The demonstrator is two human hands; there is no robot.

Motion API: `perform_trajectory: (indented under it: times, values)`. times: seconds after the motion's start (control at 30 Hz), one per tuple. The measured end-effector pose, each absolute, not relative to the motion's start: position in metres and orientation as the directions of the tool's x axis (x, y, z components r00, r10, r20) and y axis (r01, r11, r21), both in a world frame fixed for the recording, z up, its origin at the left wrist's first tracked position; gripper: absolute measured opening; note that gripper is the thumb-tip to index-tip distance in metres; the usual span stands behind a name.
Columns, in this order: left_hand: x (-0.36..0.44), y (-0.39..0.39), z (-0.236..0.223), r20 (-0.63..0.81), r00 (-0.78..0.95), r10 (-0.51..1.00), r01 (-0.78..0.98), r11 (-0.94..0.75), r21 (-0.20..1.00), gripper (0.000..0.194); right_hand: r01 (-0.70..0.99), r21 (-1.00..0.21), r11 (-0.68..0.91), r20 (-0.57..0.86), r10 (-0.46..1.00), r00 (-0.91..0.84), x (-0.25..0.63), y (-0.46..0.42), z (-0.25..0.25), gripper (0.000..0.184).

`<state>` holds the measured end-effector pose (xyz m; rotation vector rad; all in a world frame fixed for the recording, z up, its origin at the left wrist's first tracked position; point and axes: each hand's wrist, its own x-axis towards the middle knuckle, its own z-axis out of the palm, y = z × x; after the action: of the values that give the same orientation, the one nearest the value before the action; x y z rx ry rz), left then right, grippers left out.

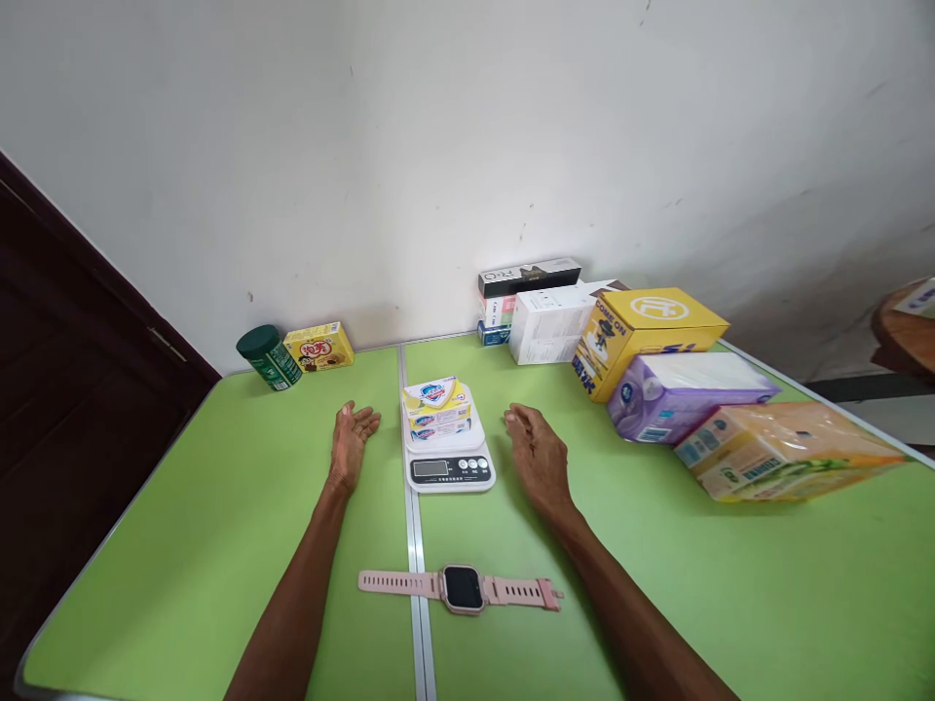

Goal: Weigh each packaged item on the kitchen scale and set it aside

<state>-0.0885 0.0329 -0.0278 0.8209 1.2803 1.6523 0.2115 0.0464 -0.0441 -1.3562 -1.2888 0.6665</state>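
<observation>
A white kitchen scale [451,473] lies across the table's seam, with a small stack of yellow and white soap boxes [436,410] on its platform. To the left of the scale rests my left hand [352,445], open, its fingers loosely spread and holding nothing. On the other side, my right hand [539,458] lies with its fingers loosely bent towards the scale; it is open, and nothing shows in it. Neither hand touches the scale or the boxes. Nearer to me, between my forearms, a pink smartwatch [463,589] is laid out flat with its strap undone.
Against the wall stand a dark green canister [270,358] and a yellow snack box [319,348]. Right of centre are stacked small boxes [497,310], a white box [549,326], a yellow carton [643,336], a purple tissue pack [679,394] and an orange pack [781,453]. The green table [219,545] has a metal seam.
</observation>
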Motion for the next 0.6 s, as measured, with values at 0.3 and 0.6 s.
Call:
perform_trajectory:
  times: [0.3,0.6]
  values:
    - [-0.053,0.008,-0.004,0.026,-0.384,0.923,-0.134,-0.083,0.988,0.081,0.251,-0.928,0.276,0.343,0.896,0.282,0.202,0.029,-0.020,0.060]
    - [0.030,-0.008,0.032,0.033,-0.292,0.956,0.183,0.022,0.983,0.094,0.081,-0.977,0.195,0.204,0.972,0.120,0.140,0.016,0.023,0.088]
